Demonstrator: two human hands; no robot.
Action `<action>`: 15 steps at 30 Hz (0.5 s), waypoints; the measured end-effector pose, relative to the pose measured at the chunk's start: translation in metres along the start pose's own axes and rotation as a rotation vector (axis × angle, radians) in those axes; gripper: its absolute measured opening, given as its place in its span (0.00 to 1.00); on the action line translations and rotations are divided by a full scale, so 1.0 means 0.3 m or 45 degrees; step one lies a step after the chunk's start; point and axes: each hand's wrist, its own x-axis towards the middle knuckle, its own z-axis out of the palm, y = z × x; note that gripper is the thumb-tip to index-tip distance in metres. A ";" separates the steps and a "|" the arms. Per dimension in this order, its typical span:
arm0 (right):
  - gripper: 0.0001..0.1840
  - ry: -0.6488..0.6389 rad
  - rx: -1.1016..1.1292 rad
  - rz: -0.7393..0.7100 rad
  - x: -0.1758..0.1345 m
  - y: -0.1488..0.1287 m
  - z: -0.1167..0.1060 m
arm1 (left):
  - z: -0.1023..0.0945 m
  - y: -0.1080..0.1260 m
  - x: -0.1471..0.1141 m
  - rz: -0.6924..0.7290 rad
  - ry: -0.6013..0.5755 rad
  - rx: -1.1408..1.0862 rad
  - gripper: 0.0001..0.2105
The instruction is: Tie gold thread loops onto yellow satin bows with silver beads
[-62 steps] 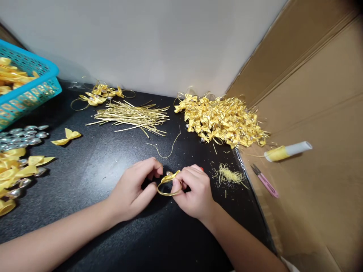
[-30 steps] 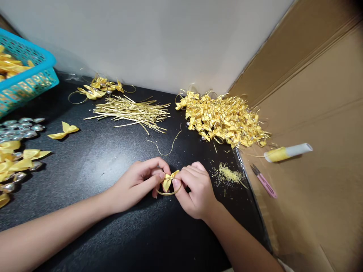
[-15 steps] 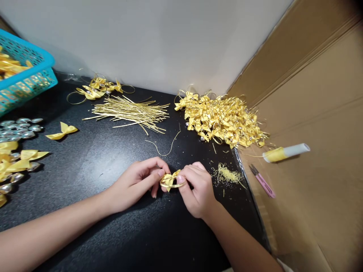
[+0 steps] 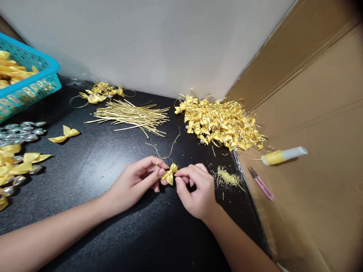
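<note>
A small yellow ribbon bow (image 4: 171, 175) is held just above the black table, between my two hands. My left hand (image 4: 143, 177) pinches its left side with thumb and forefinger, the other fingers curled beneath. At the bow's right edge, the thumb and forefinger of my right hand (image 4: 197, 187) are closed in a pinch. The gold loop on the bow is mostly out of sight from this angle. Just beyond the bow, a thin loose thread (image 4: 167, 155) curves over the table.
Gold wire strips (image 4: 133, 115) lie behind my hands, finished bows (image 4: 221, 122) heaped to their right. Thread scraps (image 4: 228, 176), pink snips (image 4: 261, 184) and a thread tube (image 4: 283, 155) are at right. A blue basket (image 4: 42, 62), silver beads (image 4: 24, 132) and a loose bow (image 4: 65, 134) are left.
The bow has turned so its front faces me, and the gold loop seen below it is now mostly hidden. My right fingertips have shifted slightly. The view has moved a little.
</note>
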 end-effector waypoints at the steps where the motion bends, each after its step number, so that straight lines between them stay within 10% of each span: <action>1: 0.05 0.055 0.020 0.064 0.002 0.001 -0.002 | 0.001 -0.004 0.000 0.013 0.011 -0.011 0.06; 15: 0.11 -0.085 0.744 0.787 0.017 0.024 0.033 | 0.002 -0.013 -0.010 0.141 -0.053 0.324 0.02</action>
